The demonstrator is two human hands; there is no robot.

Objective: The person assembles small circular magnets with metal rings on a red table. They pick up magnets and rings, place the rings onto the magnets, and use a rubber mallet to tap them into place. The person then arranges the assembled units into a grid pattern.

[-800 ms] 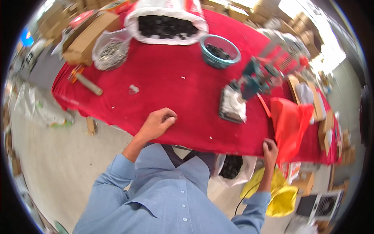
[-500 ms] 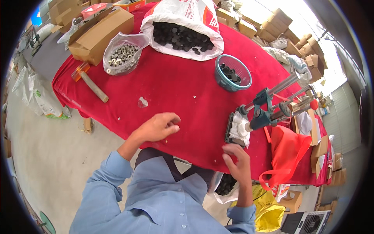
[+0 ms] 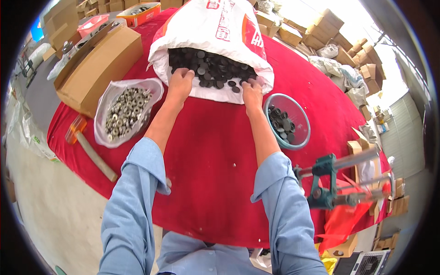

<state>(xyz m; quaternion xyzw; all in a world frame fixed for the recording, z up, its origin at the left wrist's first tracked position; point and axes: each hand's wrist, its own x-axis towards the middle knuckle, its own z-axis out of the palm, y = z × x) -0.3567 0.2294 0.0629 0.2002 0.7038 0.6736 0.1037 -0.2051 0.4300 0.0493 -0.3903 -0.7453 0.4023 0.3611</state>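
Observation:
A large white woven sack (image 3: pixel 192 36) with red printing lies on the table, its mouth facing me. Small round black caps (image 3: pixel 220 68) fill the opening, and a few sit loose on its lower lip. With fingers curled over the left side of the mouth, my left hand (image 3: pixel 180 86) grips the sack's edge beside the caps. At the right side my right hand (image 3: pixel 253 95) likewise has bent fingers closed on the rim; its fingertips are partly hidden. A blue-green plastic basket (image 3: pixel 306 133) holding more black caps stands just right of my right forearm.
On the left are a clear bag of metal rings (image 3: pixel 128 107), a mallet (image 3: pixel 94 153) with a wooden handle and an open cardboard box (image 3: pixel 103 68). A green hand press (image 3: pixel 323 181) stands at the right, near a red bag (image 3: pixel 341 224). Red cloth (image 3: pixel 206 174) covers the table.
Both hands have reached forward from the table's near edge to the sack's mouth. The view has shifted forward, and the press now sits lower at the right.

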